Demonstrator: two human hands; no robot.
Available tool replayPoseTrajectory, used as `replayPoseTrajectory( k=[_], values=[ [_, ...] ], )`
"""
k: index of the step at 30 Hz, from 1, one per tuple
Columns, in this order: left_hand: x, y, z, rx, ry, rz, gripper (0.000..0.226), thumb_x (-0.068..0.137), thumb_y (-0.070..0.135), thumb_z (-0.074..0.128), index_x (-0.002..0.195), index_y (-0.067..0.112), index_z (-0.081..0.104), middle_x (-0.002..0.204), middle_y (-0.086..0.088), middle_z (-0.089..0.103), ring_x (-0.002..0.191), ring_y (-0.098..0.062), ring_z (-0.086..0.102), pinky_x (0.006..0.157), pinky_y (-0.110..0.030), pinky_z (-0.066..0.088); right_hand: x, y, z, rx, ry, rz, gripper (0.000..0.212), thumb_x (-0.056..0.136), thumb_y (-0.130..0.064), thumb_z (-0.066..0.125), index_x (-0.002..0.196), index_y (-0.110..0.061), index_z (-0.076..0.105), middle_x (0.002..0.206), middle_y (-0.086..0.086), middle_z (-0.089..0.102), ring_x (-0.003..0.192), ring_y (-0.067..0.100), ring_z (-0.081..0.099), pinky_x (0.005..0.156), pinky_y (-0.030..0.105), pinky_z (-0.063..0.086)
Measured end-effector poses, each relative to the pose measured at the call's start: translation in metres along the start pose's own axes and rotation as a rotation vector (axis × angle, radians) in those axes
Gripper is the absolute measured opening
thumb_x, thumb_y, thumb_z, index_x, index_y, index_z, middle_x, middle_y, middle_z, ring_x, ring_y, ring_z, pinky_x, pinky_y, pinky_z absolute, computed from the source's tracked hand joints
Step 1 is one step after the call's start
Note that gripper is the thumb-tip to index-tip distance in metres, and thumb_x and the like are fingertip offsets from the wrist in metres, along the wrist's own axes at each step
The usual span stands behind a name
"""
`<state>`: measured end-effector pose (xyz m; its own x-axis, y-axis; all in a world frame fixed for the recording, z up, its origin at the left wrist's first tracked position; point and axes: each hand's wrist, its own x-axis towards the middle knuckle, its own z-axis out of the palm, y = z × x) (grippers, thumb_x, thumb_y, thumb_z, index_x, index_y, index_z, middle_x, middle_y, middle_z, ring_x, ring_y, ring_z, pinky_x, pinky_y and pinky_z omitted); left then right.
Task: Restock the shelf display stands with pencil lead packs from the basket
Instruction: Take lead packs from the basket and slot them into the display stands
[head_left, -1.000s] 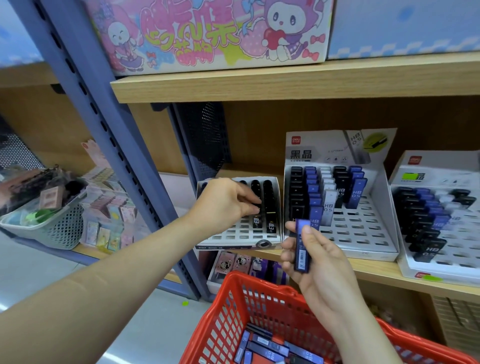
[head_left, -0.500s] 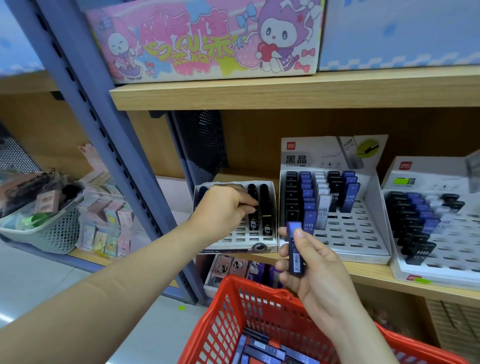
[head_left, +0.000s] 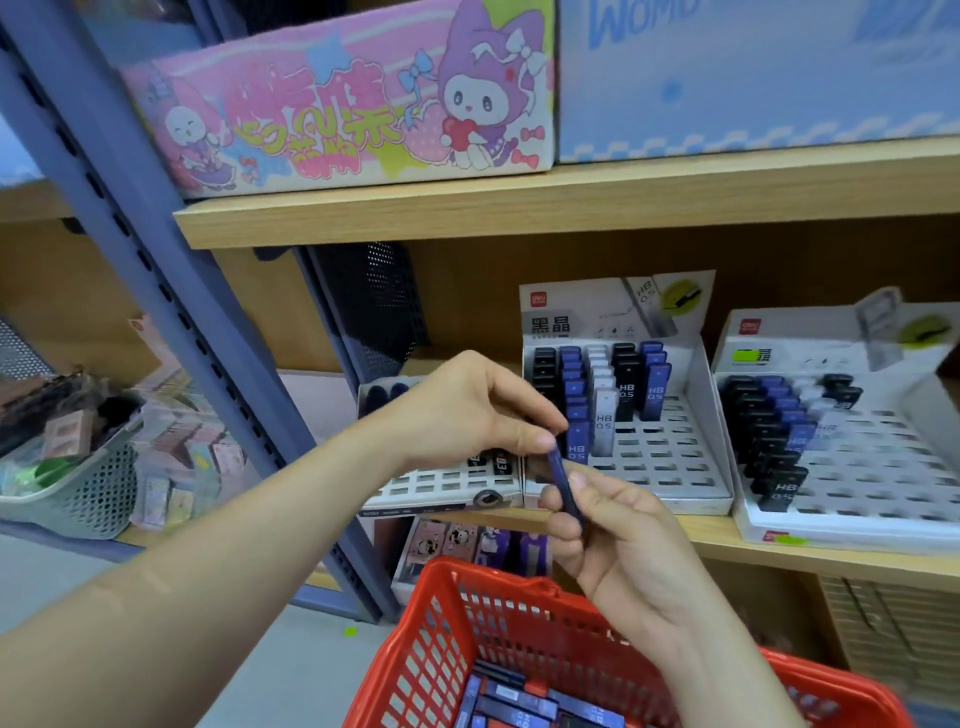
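- Behind everything, wooden shelf (head_left: 571, 208) across mid frame, slotted display stands (head_left: 883, 467) on the board beneath it; middle stand (head_left: 670, 467) part filled, front slots bare.
- At frame centre, blue lead pack (head_left: 565, 480), just before that stand and above red basket (head_left: 483, 577) at bottom.
- Pinched at its top between thumb and forefinger of left hand (head_left: 467, 410); lower part gripped in curled fingers of right hand (head_left: 628, 540).
- Likely risks: slipping free mid-handover and falling outside the basket; going in tilted, snagging a slot edge and toppling neighbouring packs (head_left: 576, 415).
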<state>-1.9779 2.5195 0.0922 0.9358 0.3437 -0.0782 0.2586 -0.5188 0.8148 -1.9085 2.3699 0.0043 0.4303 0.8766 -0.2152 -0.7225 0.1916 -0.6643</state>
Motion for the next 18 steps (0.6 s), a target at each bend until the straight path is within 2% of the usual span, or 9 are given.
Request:
replayPoseTrajectory(
  k=[2, 5, 8, 11, 15, 18],
  values=[
    [0.005, 0.004, 0.007, -0.058, 0.076, -0.002, 0.007, 0.075, 0.01, 0.077, 0.08, 0.014, 0.076, 0.064, 0.004, 0.07, 0.059, -0.004, 0.063, 0.06, -0.015, 0.049, -0.005, -0.007, -0.004, 0.037, -0.001, 0.019, 0.024, 0.088, -0.018, 0.056, 0.097, -0.001, 0.07, 0.069, 0.012, 0.055, 0.049, 0.012, 0.042, 0.041, 0.019, 0.039],
    [0.013, 0.007, 0.017, -0.076, 0.147, 0.005, 0.003, 0.075, 0.015, 0.077, 0.074, 0.014, 0.074, 0.059, 0.0, 0.067, 0.052, -0.006, 0.059, 0.055, -0.019, 0.05, -0.011, -0.018, -0.011, -0.165, 0.064, -0.036, 0.028, 0.097, -0.028, 0.051, 0.096, -0.003, 0.064, 0.068, 0.011, 0.058, 0.05, 0.014, 0.043, 0.042, 0.021, 0.036],
    [0.019, 0.018, 0.029, -0.064, 0.208, -0.005, 0.003, 0.076, 0.012, 0.076, 0.076, 0.012, 0.073, 0.062, -0.002, 0.069, 0.058, -0.012, 0.063, 0.059, -0.022, 0.054, -0.018, -0.034, -0.019, -0.476, 0.23, -0.202, 0.026, 0.099, -0.027, 0.052, 0.09, -0.01, 0.069, 0.067, 0.006, 0.066, 0.05, 0.011, 0.047, 0.044, 0.021, 0.036],
    [0.027, 0.035, 0.043, -0.069, 0.24, 0.007, 0.009, 0.079, 0.006, 0.074, 0.08, 0.015, 0.072, 0.073, -0.008, 0.073, 0.066, -0.017, 0.069, 0.067, -0.027, 0.059, -0.029, -0.057, -0.035, -0.676, 0.399, -0.405, 0.019, 0.097, -0.025, 0.057, 0.087, -0.023, 0.072, 0.068, 0.001, 0.07, 0.052, 0.008, 0.05, 0.049, 0.021, 0.04],
    [0.05, 0.061, 0.072, -0.038, 0.274, 0.063, 0.021, 0.082, 0.005, 0.071, 0.083, 0.026, 0.07, 0.079, 0.007, 0.071, 0.076, -0.006, 0.069, 0.074, -0.018, 0.056, -0.046, -0.083, -0.071, -0.835, 0.693, -0.629, 0.013, 0.092, -0.022, 0.063, 0.082, -0.027, 0.069, 0.077, -0.006, 0.069, 0.073, 0.012, 0.062, 0.068, 0.031, 0.048],
    [0.074, 0.075, 0.099, -0.014, 0.267, 0.055, 0.016, 0.084, 0.008, 0.07, 0.095, 0.019, 0.073, 0.083, 0.009, 0.069, 0.082, -0.009, 0.067, 0.081, -0.018, 0.054, -0.052, -0.094, -0.111, -1.102, 0.921, -0.63, 0.011, 0.092, -0.014, 0.06, 0.096, -0.017, 0.07, 0.094, 0.002, 0.069, 0.092, 0.025, 0.062, 0.075, 0.033, 0.042]
  ],
)
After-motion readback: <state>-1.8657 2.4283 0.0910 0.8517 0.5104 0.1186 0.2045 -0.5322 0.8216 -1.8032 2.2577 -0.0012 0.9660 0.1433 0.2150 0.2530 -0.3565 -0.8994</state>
